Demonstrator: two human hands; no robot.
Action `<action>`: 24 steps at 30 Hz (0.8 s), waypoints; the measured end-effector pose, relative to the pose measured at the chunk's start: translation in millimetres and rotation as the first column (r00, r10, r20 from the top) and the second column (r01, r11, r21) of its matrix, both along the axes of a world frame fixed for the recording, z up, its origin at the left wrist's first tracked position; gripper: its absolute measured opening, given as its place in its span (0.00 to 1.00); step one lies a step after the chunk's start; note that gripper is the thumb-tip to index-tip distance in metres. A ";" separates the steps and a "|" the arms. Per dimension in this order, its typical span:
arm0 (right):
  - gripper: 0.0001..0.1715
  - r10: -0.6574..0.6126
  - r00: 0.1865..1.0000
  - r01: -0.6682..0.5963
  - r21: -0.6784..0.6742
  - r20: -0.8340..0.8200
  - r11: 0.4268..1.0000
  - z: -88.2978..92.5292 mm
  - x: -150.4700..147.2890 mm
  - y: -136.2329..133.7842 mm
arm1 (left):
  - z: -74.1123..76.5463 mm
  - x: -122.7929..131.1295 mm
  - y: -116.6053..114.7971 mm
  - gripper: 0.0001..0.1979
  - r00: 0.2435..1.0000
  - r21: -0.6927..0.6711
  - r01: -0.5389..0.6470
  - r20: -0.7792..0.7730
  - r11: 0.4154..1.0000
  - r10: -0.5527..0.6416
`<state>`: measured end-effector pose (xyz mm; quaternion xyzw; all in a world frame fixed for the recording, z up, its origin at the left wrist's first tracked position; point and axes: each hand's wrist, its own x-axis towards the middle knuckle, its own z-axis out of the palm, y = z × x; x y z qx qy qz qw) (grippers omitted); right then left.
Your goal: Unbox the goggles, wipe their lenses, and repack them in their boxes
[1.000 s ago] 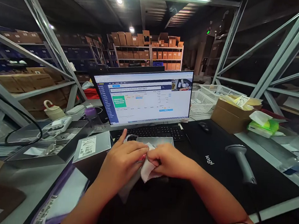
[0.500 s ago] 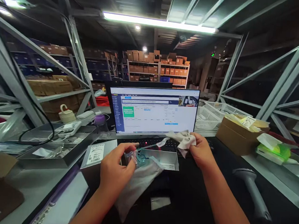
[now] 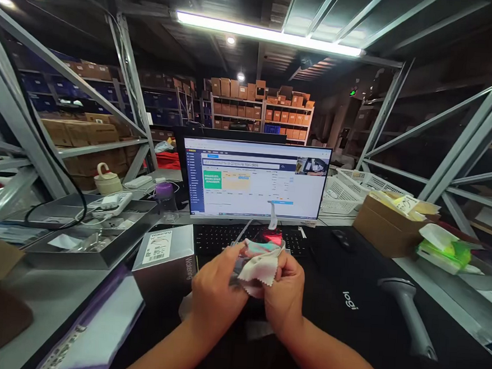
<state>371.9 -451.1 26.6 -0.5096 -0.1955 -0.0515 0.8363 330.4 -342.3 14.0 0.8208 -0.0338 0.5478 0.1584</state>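
My left hand (image 3: 220, 281) is closed on a pair of glasses, mostly hidden by fingers and cloth; a thin arm (image 3: 245, 230) sticks up past the fingertips. A white tag (image 3: 273, 217) stands up in front of the screen. My right hand (image 3: 285, 285) pinches a pale cleaning cloth (image 3: 261, 269) with zigzag edges, bunched over the glasses between both hands. A bit of the pale pouch (image 3: 186, 307) shows under my left hand. Beside it stands a grey box (image 3: 167, 252) with a printed label. A small pale packet (image 3: 260, 330) lies below my hands.
Behind my hands are a keyboard (image 3: 215, 237) and a lit monitor (image 3: 255, 179). To the right lie a mouse (image 3: 340, 239), a barcode scanner (image 3: 409, 314) and a cardboard box (image 3: 380, 227). At left are a grey tray (image 3: 97, 264) and a purple-edged packet (image 3: 97, 326).
My right hand has brought the cloth left and down to the glasses in my left hand. Both hands now meet. The open box and most of the pouch are no longer visible.
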 end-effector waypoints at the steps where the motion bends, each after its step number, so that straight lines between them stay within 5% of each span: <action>1: 0.24 -0.015 1.000 0.015 0.004 -0.011 1.000 -0.2 2.1 -1.5 | -2.0 0.3 -2.3 0.20 0.998 -0.060 0.039 -0.045 0.997 -0.042; 4: 0.20 -0.059 0.997 0.063 -0.063 0.052 0.996 -6.8 3.8 -2.6 | -7.6 1.1 -3.2 0.29 0.979 -0.198 0.129 -0.132 0.972 -0.156; 9: 0.16 -0.129 0.944 0.168 -0.107 0.303 0.980 -13.9 6.6 -4.9 | -14.0 2.0 1.7 0.35 0.961 -0.148 0.239 -0.107 0.960 -0.256; 14: 0.23 0.086 0.992 -0.070 0.154 -0.094 0.986 16.4 25.0 -19.2 | -10.8 5.0 -9.7 0.30 0.954 -0.044 0.271 -0.123 0.962 -0.274; 17: 0.18 0.119 0.982 -0.092 0.176 -0.149 0.980 17.0 22.3 -15.7 | -9.6 5.6 -9.9 0.31 0.952 -0.039 0.268 -0.144 0.963 -0.271; 22: 0.26 -0.117 0.973 0.128 -0.044 0.198 0.991 -15.2 5.3 0.7 | -9.3 2.5 6.2 0.36 0.931 -0.166 0.272 -0.204 0.948 -0.302; 24: 0.29 -0.073 0.971 0.086 -0.046 0.228 0.995 -15.7 7.0 -0.4 | -7.4 2.0 9.2 0.35 0.922 -0.201 0.278 -0.220 0.939 -0.319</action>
